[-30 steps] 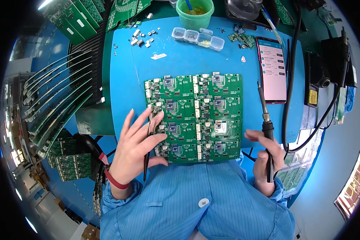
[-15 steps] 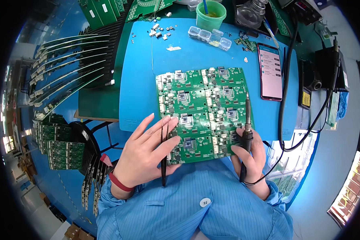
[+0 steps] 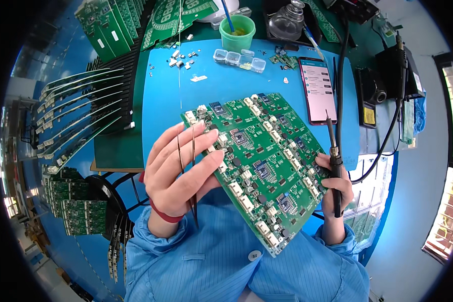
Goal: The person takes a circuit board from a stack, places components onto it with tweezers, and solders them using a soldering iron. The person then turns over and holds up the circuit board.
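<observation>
While the left hand (image 3: 178,173) gripped the green circuit panel (image 3: 259,163) (tweezers (image 3: 192,176) tucked alongside), lifted tilted above the bench (image 3: 236,83), the right hand (image 3: 337,194) clutched a soldering iron (image 3: 333,161); inspection step, apparently, demanding steady aim next.

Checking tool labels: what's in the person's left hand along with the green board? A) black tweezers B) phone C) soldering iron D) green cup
A: the left hand grips the edge of the green circuit board with black tweezers held along its fingers; the soldering iron is in the right hand, while the phone and green cup sit on the blue mat.
</observation>
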`<state>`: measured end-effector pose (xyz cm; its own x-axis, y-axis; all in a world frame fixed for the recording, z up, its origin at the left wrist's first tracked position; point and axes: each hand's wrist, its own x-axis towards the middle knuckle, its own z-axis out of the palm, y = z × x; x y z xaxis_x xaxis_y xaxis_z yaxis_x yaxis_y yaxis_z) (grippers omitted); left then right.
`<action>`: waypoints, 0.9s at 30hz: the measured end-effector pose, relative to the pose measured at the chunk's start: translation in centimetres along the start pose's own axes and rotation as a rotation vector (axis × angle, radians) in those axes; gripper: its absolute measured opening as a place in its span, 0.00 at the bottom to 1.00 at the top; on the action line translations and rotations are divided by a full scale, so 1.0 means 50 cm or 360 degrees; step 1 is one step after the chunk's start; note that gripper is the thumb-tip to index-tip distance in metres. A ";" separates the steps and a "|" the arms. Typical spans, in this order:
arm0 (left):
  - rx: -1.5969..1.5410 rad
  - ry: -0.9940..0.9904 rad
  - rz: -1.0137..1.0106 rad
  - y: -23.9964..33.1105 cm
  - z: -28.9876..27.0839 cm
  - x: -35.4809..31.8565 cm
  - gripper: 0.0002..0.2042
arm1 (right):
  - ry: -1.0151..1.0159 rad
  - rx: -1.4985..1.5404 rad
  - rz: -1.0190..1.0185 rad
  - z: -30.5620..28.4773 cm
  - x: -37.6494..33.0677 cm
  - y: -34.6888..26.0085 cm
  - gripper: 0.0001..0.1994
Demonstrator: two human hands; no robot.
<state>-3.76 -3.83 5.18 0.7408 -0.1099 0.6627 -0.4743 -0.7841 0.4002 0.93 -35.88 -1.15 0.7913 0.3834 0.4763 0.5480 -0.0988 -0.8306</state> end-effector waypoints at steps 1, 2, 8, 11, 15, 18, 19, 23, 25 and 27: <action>-0.0001 0.0023 0.0025 0.006 0.002 0.007 0.15 | 0.0018 -0.0011 0.0003 -0.002 -0.001 0.006 0.07; 0.0032 0.0051 0.0049 0.013 0.002 0.013 0.14 | 0.0127 0.0072 0.0004 -0.002 -0.002 0.013 0.07; 0.0026 -0.0061 0.0116 0.047 -0.001 0.019 0.13 | 0.0534 0.0107 0.0160 -0.008 -0.015 0.050 0.16; -0.0009 -0.0106 0.0119 0.057 0.000 0.019 0.13 | 0.0622 0.0160 0.0172 -0.008 -0.010 0.054 0.17; -0.0001 -0.0110 0.0131 0.057 0.000 0.021 0.14 | 0.0596 0.0149 0.0185 -0.011 -0.012 0.056 0.18; 0.0000 -0.0151 0.0126 0.059 -0.002 0.025 0.14 | 0.0624 0.0183 0.0202 -0.009 -0.012 0.058 0.17; -0.0004 -0.0144 0.0125 0.059 0.000 0.025 0.14 | 0.0625 0.0184 0.0203 -0.009 -0.012 0.059 0.17; -0.0020 -0.0154 0.0118 0.059 -0.003 0.023 0.14 | 0.0635 0.0190 0.0178 -0.008 -0.009 0.059 0.16; -0.0025 -0.0160 0.0095 0.058 -0.004 0.021 0.14 | 0.0642 0.0157 0.0175 -0.009 -0.005 0.055 0.16; -0.0031 -0.0165 0.0076 0.054 -0.006 0.018 0.14 | 0.0619 0.0081 0.0164 -0.004 0.005 0.044 0.16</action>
<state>-4.52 -5.88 7.03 0.7619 -0.2100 0.6127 -0.5186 -0.7645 0.3828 2.38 -36.17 -2.81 0.8904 -0.0034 0.4552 0.4539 -0.0690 -0.8884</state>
